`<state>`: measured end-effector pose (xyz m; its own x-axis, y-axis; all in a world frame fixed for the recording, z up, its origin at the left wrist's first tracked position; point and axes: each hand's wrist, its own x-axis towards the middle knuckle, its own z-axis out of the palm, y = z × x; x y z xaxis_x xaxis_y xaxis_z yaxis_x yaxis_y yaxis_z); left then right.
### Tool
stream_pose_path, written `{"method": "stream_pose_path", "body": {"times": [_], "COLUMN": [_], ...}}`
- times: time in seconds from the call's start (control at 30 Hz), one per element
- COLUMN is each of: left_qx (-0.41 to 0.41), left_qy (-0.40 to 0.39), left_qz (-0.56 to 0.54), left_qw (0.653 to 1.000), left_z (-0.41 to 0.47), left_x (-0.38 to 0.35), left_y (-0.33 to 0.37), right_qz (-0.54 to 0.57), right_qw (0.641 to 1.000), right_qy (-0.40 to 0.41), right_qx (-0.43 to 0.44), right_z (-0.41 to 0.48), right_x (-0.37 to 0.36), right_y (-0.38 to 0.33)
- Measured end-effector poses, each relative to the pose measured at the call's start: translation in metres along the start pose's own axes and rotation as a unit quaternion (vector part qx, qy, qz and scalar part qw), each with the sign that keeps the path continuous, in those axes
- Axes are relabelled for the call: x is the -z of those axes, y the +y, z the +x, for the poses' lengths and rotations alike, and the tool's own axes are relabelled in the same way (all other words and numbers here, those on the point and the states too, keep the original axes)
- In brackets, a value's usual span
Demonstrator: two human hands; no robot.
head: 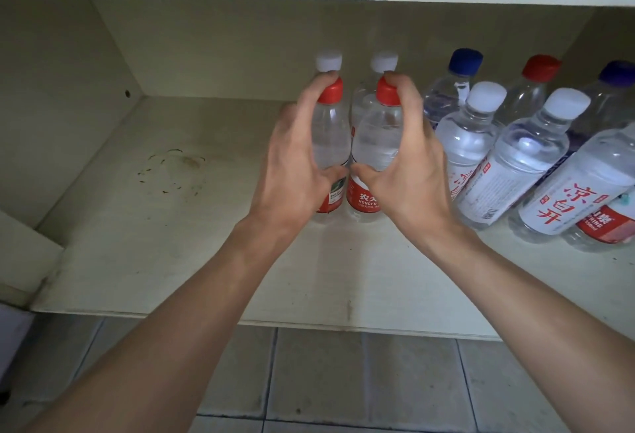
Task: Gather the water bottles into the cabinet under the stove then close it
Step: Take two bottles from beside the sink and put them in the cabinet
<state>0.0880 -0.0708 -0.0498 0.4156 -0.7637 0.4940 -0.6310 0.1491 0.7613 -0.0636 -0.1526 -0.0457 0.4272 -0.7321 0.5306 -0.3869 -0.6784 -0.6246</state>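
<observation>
Two red-capped bottles stand upright on the cabinet floor (165,233), side by side and touching, just in front of a white-capped pair (329,62)

The left bottle (330,137) is gripped by the left hand (292,174) and the right bottle (376,144) by the right hand (410,164). On each, the fingers (324,79) are curled over the cap and shoulder, and the thumb is pressed on the body just above the label. The bases look seated, but contact can't be confirmed

A bottle cluster (522,154) is parked to the right, near the held pair. Whether it touches them can't be told. No cabinet door is in view, and floor tiles (343,381) are seen below the front edge

Handling, as judged:
- bottles look full, so moderate weight is expected
- thin plastic walls will likely give under a squeeze; the surface is smooth and possibly slick
- best taken around the body at or just above the label; a cap-only hold is judged less secure
- tall and narrow, so easily toppled; neighbours could be knocked on release
</observation>
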Motion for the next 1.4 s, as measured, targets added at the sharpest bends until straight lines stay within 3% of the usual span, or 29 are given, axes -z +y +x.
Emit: {"method": "stream_pose_path", "body": {"times": [0.63, 0.87, 1.07, 1.27, 1.4], "left_qx": [-0.007, 0.049, 0.091, 0.089, 0.112], "left_qy": [-0.007, -0.058, -0.115, -0.191, -0.258], "left_qz": [0.031, 0.129, 0.31, 0.395, 0.461], "left_qw": [0.999, 0.989, 0.939, 0.894, 0.841], "left_z": [-0.002, -0.024, -0.062, -0.078, -0.088], "left_x": [0.004, 0.024, 0.061, 0.113, 0.157], "left_y": [-0.005, 0.025, 0.078, 0.159, 0.235], "right_qz": [-0.044, -0.102, -0.236, -0.264, -0.279], "right_qw": [0.999, 0.993, 0.956, 0.902, 0.878], "right_qy": [0.006, -0.029, -0.133, -0.301, -0.355], "right_qx": [-0.014, -0.043, -0.112, -0.162, -0.16], "right_z": [-0.003, -0.022, -0.052, -0.06, -0.061], "right_x": [-0.004, 0.017, 0.051, 0.116, 0.178], "right_y": [-0.005, -0.027, -0.065, -0.14, -0.213]}}
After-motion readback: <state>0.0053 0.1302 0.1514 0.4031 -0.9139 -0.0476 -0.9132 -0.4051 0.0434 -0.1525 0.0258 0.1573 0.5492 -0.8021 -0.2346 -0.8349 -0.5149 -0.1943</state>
